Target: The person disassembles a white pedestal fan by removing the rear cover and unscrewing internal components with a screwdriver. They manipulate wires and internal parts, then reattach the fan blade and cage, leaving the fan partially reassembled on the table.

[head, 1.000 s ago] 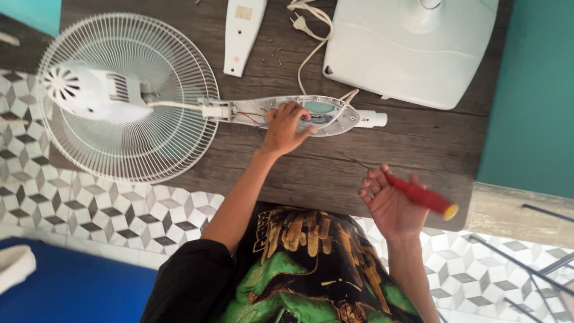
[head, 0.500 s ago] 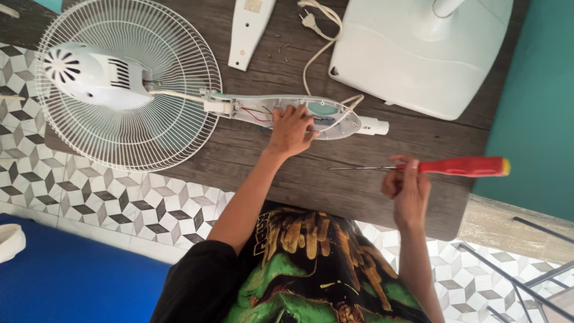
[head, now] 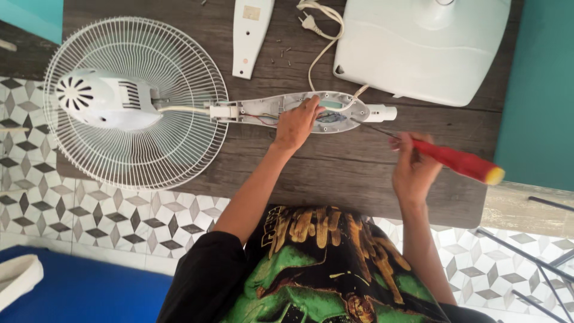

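**Opened fan neck on a wooden table**

Dark wooden planks are making up the table (head: 335, 173), which is standing on patterned floor tiles beside a teal wall. Lying flat across it is a white fan: its wire cage (head: 134, 101) is hanging partly over the table edge, with the motor housing (head: 104, 98) in the middle of the cage. The neck housing (head: 287, 110) is lying open near the table's centre, showing thin wires inside its hollow shell. Nothing else is sitting in that shell as far as I can tell.

The left hand (head: 296, 125) is pressing down on the open housing, fingers curled onto its rim. The right hand (head: 412, 170) is gripping a red-handled screwdriver (head: 454, 160), whose thin shaft is pointing toward the housing's right end, just beside it.

The removed cover plate (head: 251, 36) is lying well apart at the far edge, with a few small screws (head: 286, 55) scattered loose next to it. The power cord (head: 320, 36) is trailing past them, and the white fan base (head: 421, 45) is sitting at the far right.

I judge the loose screws are at risk of rolling off, since nothing is holding them. The screwdriver tip could also slip and nick the exposed wires or the steadying fingers.
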